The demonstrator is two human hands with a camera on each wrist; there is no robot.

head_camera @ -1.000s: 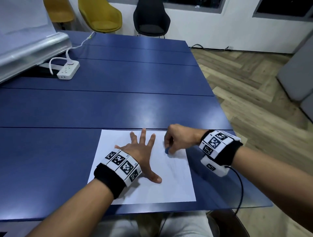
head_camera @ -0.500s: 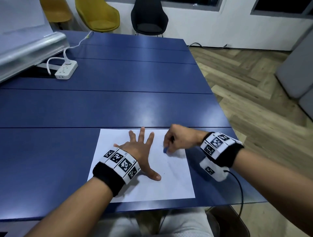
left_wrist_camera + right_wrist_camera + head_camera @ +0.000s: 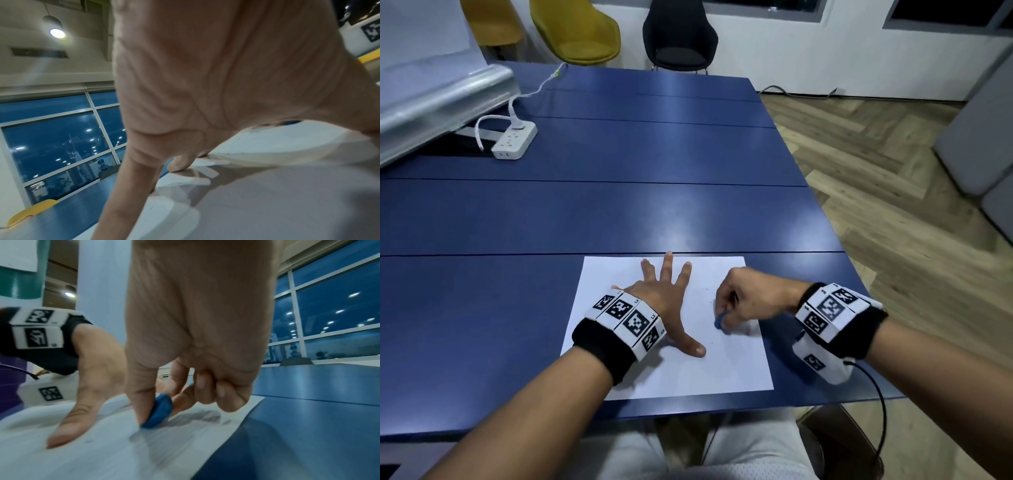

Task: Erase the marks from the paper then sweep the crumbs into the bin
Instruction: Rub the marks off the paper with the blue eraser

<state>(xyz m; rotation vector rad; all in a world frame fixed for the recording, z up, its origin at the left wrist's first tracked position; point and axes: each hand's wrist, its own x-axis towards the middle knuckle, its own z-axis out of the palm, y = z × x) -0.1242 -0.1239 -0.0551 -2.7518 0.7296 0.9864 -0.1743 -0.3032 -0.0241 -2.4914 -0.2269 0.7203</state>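
Observation:
A white sheet of paper (image 3: 722, 373) lies near the front edge of the blue table (image 3: 619, 212). My left hand (image 3: 669, 294) lies flat on it with fingers spread, holding it down. My right hand (image 3: 743, 301) pinches a small blue eraser (image 3: 719, 322) between thumb and fingers, its lower edge against the sheet at the right side. In the right wrist view the blue eraser (image 3: 160, 410) meets the paper (image 3: 102, 459) over faint grey pencil marks (image 3: 201, 417). A few dark specks lie on the paper (image 3: 277, 203) in the left wrist view. No bin is in view.
A white power strip (image 3: 514, 143) with its cable sits at the far left of the table, beside a slanted grey board (image 3: 438, 99). Yellow chairs (image 3: 578, 31) and a black chair (image 3: 678, 37) stand beyond the far edge. Wooden floor (image 3: 893, 205) lies to the right.
The right hand with the eraser has shifted slightly toward me and to the right across the paper. The left hand stays flat in the same place.

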